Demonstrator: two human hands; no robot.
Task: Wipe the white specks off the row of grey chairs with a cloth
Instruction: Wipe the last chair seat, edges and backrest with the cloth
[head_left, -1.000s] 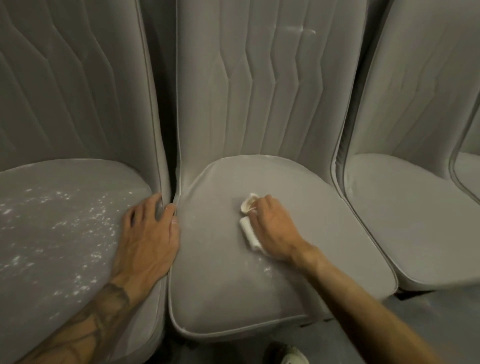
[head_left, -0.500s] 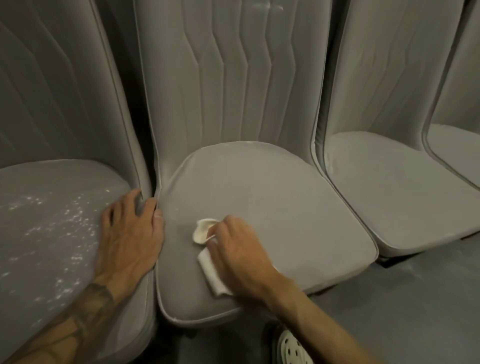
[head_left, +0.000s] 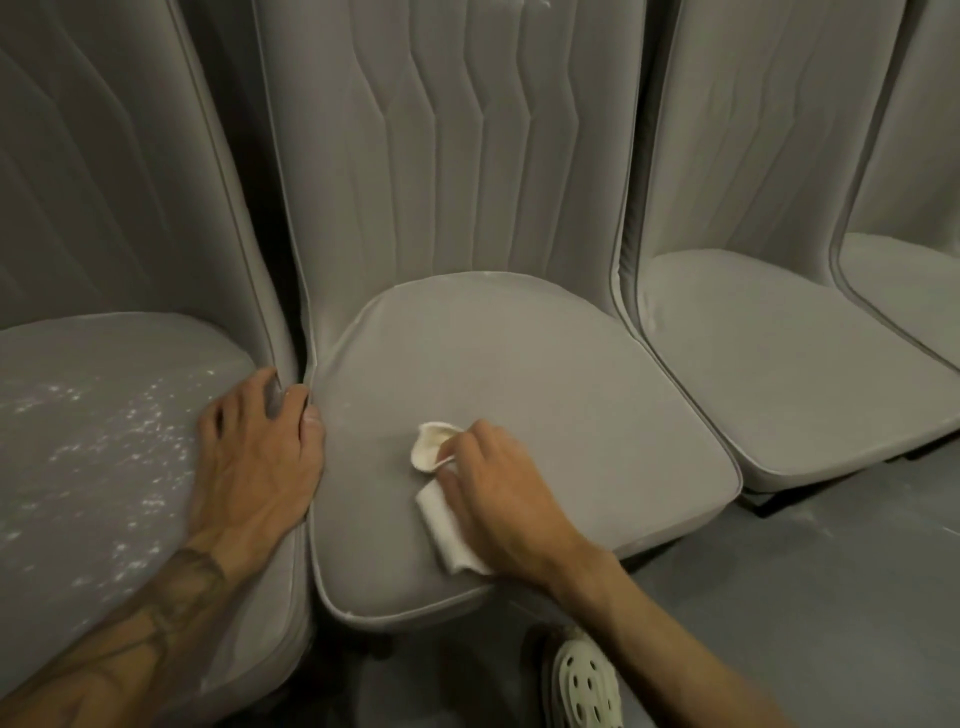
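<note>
While my pale shoe shows on the floor below, my right hand grips the white cloth against the front of the middle chair seat. Left hand lies flat, fingers straight, on the seat edge of the left chair, white specks scattered just beside it.

cloth seemingly half-hidden, shoe cropped

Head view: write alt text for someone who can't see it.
The right hand holds a white cloth on the middle grey seat; the left hand rests on the speckled seat beside it.
</note>
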